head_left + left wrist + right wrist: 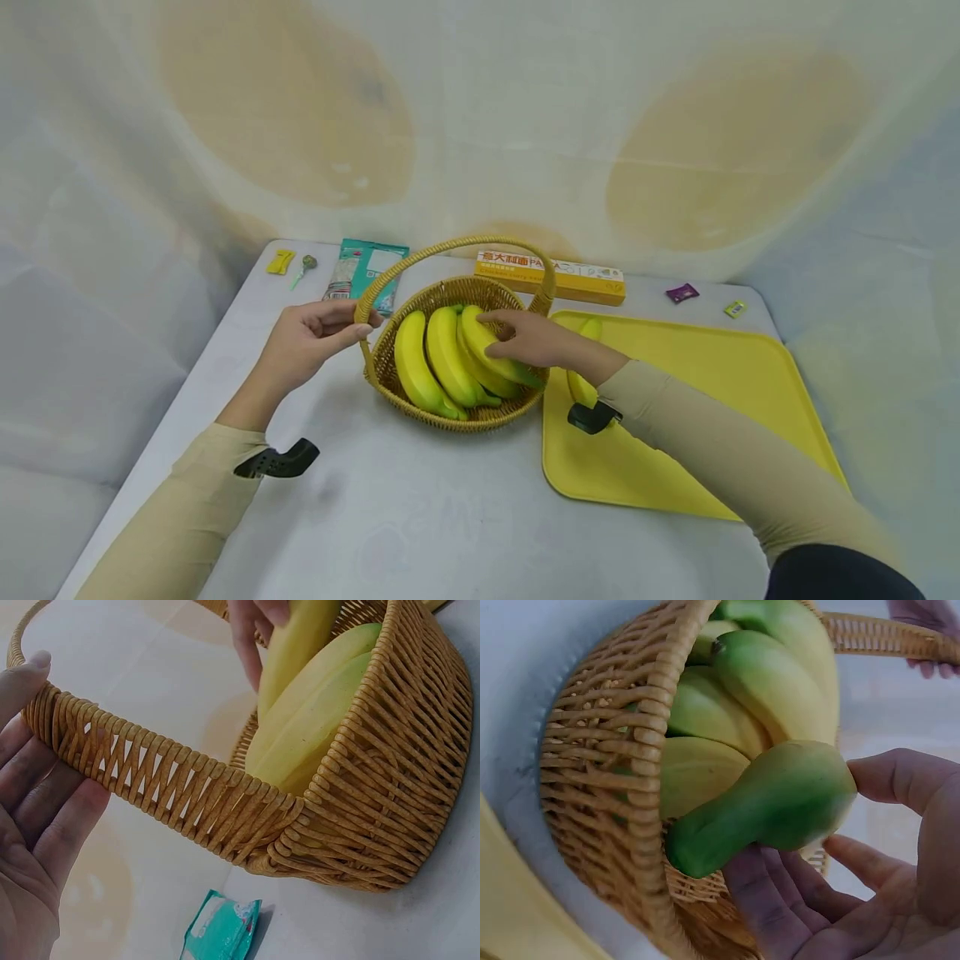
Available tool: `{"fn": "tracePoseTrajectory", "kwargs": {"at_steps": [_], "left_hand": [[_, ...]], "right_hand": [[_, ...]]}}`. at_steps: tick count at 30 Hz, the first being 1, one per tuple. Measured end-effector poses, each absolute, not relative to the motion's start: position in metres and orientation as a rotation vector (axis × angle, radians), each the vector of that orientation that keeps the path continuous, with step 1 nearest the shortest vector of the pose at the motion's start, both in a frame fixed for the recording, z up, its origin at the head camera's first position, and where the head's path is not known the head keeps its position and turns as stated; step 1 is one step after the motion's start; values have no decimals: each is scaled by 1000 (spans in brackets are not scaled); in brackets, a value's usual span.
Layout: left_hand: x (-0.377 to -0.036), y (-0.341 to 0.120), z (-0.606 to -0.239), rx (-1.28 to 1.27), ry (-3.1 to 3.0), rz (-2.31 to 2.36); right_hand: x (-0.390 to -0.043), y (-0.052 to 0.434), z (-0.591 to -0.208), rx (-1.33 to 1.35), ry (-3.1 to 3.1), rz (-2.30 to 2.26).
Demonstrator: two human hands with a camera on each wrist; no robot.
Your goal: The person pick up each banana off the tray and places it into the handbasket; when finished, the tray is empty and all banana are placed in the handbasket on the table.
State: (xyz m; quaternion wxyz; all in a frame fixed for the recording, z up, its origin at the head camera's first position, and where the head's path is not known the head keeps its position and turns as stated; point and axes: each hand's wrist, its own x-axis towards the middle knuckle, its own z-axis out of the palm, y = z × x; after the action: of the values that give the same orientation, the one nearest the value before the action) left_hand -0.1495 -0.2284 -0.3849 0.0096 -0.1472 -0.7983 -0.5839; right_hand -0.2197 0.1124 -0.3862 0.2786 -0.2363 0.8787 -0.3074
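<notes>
Beige sleeves frame the near edge of the head view, each with a black wrist mount, reaching over a pale worktop [420,508]. On the person's left, the left hand [307,342] grips the woven handle [450,247] of a wicker basket [450,417] where the arch comes down to the rim; the left wrist view shows the fingers [45,802] lying under the handle strip and the thumb tip over its top edge. Across the basket, the right hand [525,337] rests on the bunch of bananas [442,358] lying inside; the right wrist view shows the green stem end of one banana [772,802] cradled across loosely curled fingers [780,900], the thumb touching its side. Whether that banana is lifted off the others cannot be told.

Just right of the basket lies a yellow tray [712,400], touching or nearly touching it, with another banana [581,383] on it, partly hidden by the right forearm. Behind the basket sit a teal packet [367,267], a long yellow box [585,279], a yellow clip [281,262], a lollipop [303,268], a purple wrapper [682,292] and a small green sweet [736,308].
</notes>
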Motion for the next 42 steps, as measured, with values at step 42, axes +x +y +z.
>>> {"fn": "tracePoseTrajectory", "kwargs": {"at_steps": [42], "left_hand": [[-150, -226, -382, -445, -2498, -1823]], "right_hand": [[-218, 109, -387, -686, 2378, -838]]}}
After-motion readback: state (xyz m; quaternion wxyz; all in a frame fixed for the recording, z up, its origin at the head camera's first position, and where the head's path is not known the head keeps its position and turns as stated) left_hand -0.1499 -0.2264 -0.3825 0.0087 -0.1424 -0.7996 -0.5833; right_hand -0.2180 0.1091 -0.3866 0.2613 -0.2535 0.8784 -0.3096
